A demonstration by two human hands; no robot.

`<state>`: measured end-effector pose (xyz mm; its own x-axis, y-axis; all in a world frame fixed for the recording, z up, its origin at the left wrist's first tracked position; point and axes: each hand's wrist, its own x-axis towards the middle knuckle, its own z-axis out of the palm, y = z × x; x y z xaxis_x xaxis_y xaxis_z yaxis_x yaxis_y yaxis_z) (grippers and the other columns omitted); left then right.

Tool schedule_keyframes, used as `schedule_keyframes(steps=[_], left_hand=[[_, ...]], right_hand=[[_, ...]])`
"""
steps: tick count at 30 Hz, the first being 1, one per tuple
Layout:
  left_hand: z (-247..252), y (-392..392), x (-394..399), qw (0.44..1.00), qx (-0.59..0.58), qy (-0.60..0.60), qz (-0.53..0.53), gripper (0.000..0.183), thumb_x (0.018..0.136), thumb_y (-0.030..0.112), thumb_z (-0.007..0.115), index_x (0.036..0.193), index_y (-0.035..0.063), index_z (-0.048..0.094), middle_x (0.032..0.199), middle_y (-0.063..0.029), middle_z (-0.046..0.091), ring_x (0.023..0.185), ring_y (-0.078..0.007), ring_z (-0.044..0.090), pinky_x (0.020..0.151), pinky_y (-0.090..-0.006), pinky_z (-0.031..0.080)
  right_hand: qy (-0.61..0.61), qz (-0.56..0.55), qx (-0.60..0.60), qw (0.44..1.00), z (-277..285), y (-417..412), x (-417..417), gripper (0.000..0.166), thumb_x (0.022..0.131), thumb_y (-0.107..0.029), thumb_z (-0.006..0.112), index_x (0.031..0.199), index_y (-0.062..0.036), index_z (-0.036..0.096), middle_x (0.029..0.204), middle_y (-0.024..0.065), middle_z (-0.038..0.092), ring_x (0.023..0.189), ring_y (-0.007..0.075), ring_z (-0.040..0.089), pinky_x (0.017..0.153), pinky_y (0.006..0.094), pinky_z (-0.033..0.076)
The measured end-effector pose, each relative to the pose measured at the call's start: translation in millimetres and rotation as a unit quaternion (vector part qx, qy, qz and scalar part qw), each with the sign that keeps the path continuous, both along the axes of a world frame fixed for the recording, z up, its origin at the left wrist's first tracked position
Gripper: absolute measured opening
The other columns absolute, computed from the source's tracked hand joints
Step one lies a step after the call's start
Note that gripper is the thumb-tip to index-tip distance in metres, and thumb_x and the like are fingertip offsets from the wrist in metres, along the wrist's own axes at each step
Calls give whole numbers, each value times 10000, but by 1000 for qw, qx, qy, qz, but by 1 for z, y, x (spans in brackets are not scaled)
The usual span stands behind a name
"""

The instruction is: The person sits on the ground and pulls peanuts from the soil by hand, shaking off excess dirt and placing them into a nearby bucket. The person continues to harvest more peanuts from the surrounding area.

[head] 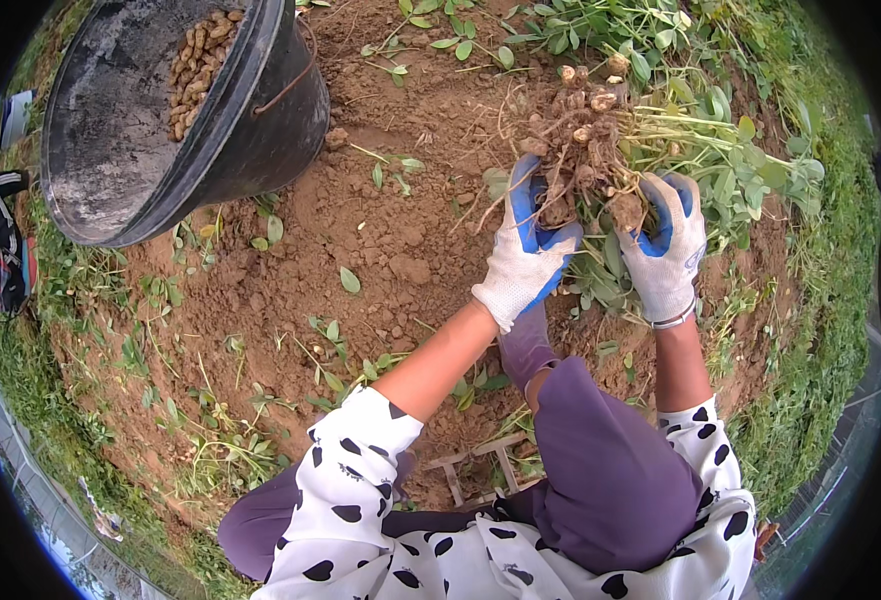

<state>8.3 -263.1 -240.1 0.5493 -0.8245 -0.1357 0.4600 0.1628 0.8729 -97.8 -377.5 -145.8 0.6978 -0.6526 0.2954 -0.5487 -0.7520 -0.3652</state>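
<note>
An uprooted peanut plant [579, 142] lies with its roots and pods towards the middle and its leafy stems to the right. My left hand [534, 244], in a white glove with a blue coated palm, cups the left underside of the root clump. My right hand [665, 240], gloved the same way, curls its fingers round a soil-covered lump [626, 211] at the clump's lower right. Soil clings to the roots, and some pods show pale ends. A black bucket [275, 127] leans at the upper left, its mouth towards the left, with peanuts in their shells [198, 67] inside.
Loose brown soil [403, 270] carries scattered leaves. Pulled green plants [613, 30] lie at the top right. A slatted frame [485, 465] is on the ground between my legs. Another person's dark striped sleeve [6, 217] shows at the far left edge.
</note>
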Motion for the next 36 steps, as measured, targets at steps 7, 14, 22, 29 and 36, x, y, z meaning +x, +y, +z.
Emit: schedule_keyframes(steps=[7, 14, 22, 29, 36], left_hand=[[-35, 52, 52, 909, 229, -344, 52, 554, 817, 28, 679, 1334, 39, 482, 1267, -126, 533, 1150, -225, 555, 989, -339, 454], [17, 103, 89, 843, 195, -488, 117, 274, 819, 12, 683, 1084, 47, 621, 1055, -85, 607, 897, -175, 618, 738, -281, 516], [40, 96, 84, 783, 157, -597, 71, 306, 761, 7, 712, 1040, 97, 627, 1030, -96, 585, 810, -219, 609, 664, -324, 508], [-14, 86, 99, 741, 251, -622, -30, 354, 727, 124, 724, 1060, 119, 605, 1019, -112, 587, 944, -310, 587, 814, -410, 494], [-8, 78, 93, 743, 223, -630, 3, 296, 721, 106, 739, 996, 98, 630, 964, -103, 607, 906, -311, 597, 779, -410, 498]], right_hand=[[68, 15, 129, 989, -131, 25, 3, 583, 686, -200, 777, 1216, -115, 549, 1151, 182, 541, 1004, 370, 581, 801, 439, 502], [188, 48, 190, 962, -142, 75, 26, 602, 761, -303, 734, 1312, -217, 507, 1362, 193, 427, 1160, 376, 520, 897, 468, 491], [210, 31, 174, 961, -150, 70, 19, 685, 746, -367, 741, 1359, -233, 465, 1410, 204, 396, 1237, 370, 462, 986, 491, 431], [211, 33, 184, 960, -151, 70, 21, 710, 727, -345, 755, 1364, -234, 461, 1421, 200, 390, 1251, 365, 457, 989, 480, 433], [193, 34, 195, 961, -156, 68, 18, 678, 736, -346, 752, 1341, -217, 475, 1408, 192, 412, 1259, 367, 446, 1001, 490, 419]])
